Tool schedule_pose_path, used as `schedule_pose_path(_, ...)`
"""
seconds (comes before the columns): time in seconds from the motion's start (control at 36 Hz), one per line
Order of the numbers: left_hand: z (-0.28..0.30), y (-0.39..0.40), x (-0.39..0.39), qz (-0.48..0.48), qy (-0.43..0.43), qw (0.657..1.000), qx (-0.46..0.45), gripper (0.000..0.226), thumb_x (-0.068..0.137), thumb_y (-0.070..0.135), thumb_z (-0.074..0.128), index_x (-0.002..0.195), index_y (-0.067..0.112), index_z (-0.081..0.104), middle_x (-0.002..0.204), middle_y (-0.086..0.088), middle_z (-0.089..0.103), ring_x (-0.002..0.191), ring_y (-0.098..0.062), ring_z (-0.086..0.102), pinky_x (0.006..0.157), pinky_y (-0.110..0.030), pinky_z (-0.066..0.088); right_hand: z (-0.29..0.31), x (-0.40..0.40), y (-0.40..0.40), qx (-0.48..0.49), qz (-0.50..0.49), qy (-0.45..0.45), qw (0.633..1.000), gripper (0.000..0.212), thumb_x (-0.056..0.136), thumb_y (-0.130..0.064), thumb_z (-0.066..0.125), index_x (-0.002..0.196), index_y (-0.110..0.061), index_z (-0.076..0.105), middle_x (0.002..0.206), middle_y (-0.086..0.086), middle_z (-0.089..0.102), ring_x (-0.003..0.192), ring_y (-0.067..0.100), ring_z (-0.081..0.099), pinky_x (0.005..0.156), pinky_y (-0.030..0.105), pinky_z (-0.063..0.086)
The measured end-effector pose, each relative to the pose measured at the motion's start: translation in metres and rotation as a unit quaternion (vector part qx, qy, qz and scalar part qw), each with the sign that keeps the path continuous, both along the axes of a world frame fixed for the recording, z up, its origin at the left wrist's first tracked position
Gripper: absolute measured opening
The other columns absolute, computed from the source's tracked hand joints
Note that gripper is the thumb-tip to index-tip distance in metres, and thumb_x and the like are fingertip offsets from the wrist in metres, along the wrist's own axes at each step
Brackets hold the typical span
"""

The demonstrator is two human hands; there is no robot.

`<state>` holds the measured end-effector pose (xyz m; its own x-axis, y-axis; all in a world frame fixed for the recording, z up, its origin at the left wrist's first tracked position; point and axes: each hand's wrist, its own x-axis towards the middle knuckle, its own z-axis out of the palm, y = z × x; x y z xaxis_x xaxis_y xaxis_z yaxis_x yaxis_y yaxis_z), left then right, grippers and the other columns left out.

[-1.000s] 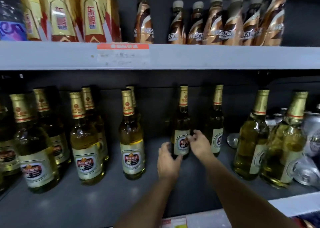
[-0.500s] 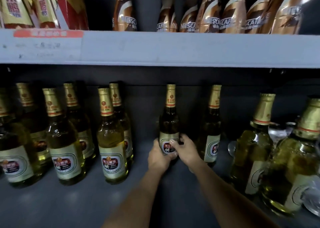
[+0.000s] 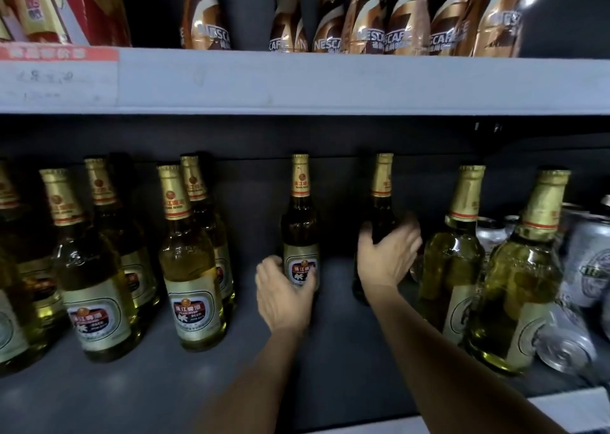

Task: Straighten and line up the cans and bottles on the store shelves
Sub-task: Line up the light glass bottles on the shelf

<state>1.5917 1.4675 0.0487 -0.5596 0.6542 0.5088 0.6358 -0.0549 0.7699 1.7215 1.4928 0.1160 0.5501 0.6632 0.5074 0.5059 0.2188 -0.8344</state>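
1. On the lower shelf [image 3: 165,397], head view: the left hand [image 3: 284,293] grips the base of an upright beer bottle [image 3: 300,235], set back mid-shelf.
2. Just to its right, the right hand [image 3: 388,255], blurred, reaches onto a second upright bottle [image 3: 383,202]; whether it grasps cannot be told.
3. Silver cans [image 3: 567,344] lie tumbled at far right; coffee bottles [image 3: 373,20] stand above.

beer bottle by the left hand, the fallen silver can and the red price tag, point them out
beer bottle [image 3: 301,270], head view, on its front label
fallen silver can [image 3: 566,346], head view, on its side wall
red price tag [image 3: 59,53], head view, on its red strip
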Motion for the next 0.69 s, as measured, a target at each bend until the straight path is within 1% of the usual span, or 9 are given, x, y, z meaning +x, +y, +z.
schedule_pose_path(0.08,0.003,-0.008,0.014,-0.044,0.049,0.997,0.029,0.043,0.074,0.039,0.074,0.099,0.015,0.048,0.097,0.0,0.05,0.096,-0.022,0.054,0.072,-0.038,0.046,-0.003,-0.005,0.006,-0.023,0.054,0.003,0.998,0.091,0.082,-0.034,0.067,0.152,-0.013,0.012,0.156,0.011,0.022,0.143,0.029,0.017,0.116,0.042,0.02)
schedule_pose_path(0.17,0.005,-0.01,0.027,-0.095,0.061,0.993,0.02,0.037,0.078,0.038,0.071,0.1,0.019,0.049,0.097,0.008,0.046,0.092,-0.014,0.053,0.069,-0.032,0.044,-0.007,-0.006,0.01,-0.045,0.077,0.013,0.996,0.099,0.081,-0.033,0.07,0.153,-0.017,0.004,0.158,0.011,0.016,0.144,0.03,0.015,0.116,0.043,0.02)
schedule_pose_path(0.25,0.002,-0.009,0.034,-0.143,0.063,0.988,-0.01,0.031,0.081,0.037,0.067,0.102,0.025,0.048,0.096,0.015,0.044,0.082,-0.003,0.05,0.067,-0.026,0.043,-0.008,-0.003,0.012,-0.076,0.063,0.004,0.995,0.102,0.08,-0.031,0.07,0.153,-0.017,-0.001,0.156,0.013,0.021,0.143,0.031,0.019,0.116,0.044,0.02)
schedule_pose_path(0.33,-0.003,-0.009,0.039,-0.188,0.057,0.98,-0.036,0.031,0.081,0.03,0.067,0.106,0.026,0.049,0.1,0.014,0.047,0.073,0.003,0.048,0.065,-0.023,0.043,-0.003,0.003,0.015,-0.115,0.044,-0.001,0.992,0.105,0.079,-0.031,0.072,0.153,-0.015,-0.002,0.148,0.016,0.035,0.138,0.032,0.027,0.113,0.042,0.022)
schedule_pose_path(0.42,-0.01,-0.006,0.047,-0.239,0.038,0.967,-0.083,0.057,0.082,0.029,0.069,0.132,0.025,0.043,0.124,0.012,0.047,0.097,0.001,0.052,0.083,-0.024,0.048,0.003,0.005,0.013,-0.146,0.025,-0.032,0.988,0.099,0.073,-0.038,0.077,0.149,-0.009,0.021,0.141,0.018,0.039,0.131,0.032,0.033,0.108,0.041,0.031)
schedule_pose_path(0.44,-0.011,-0.006,0.05,-0.256,0.025,0.962,-0.095,0.069,0.081,0.029,0.071,0.14,0.023,0.036,0.133,0.01,0.044,0.11,-0.004,0.052,0.092,-0.025,0.046,0.004,0.004,0.011,-0.147,0.02,-0.039,0.988,0.093,0.072,-0.04,0.079,0.144,-0.007,0.03,0.139,0.018,0.039,0.129,0.032,0.034,0.106,0.041,0.033)
schedule_pose_path(0.5,-0.014,-0.005,0.057,-0.278,-0.001,0.955,-0.103,0.085,0.078,0.032,0.073,0.148,0.019,0.025,0.144,0.004,0.038,0.128,-0.012,0.044,0.104,-0.028,0.04,0.003,0.0,0.004,-0.132,0.016,-0.04,0.99,0.089,0.068,-0.04,0.081,0.136,-0.005,0.035,0.136,0.017,0.038,0.127,0.033,0.035,0.102,0.042,0.037)
schedule_pose_path(0.58,-0.013,-0.009,0.066,-0.281,-0.049,0.954,-0.094,0.092,0.07,0.045,0.065,0.149,0.02,0.024,0.146,0.003,0.039,0.134,-0.013,0.039,0.112,-0.035,0.033,0.002,-0.006,-0.008,-0.105,0.023,-0.027,0.994,0.09,0.064,-0.04,0.084,0.132,-0.006,0.035,0.131,0.015,0.038,0.124,0.033,0.041,0.096,0.042,0.042)
schedule_pose_path(0.69,-0.007,-0.022,0.068,-0.266,-0.102,0.956,-0.074,0.093,0.065,0.063,0.043,0.147,0.022,0.028,0.142,0.001,0.044,0.131,-0.017,0.043,0.109,-0.042,0.036,0.0,-0.015,-0.024,-0.094,0.033,-0.051,0.994,0.083,0.063,-0.044,0.083,0.122,-0.007,0.038,0.124,0.012,0.04,0.118,0.031,0.046,0.089,0.041,0.045)
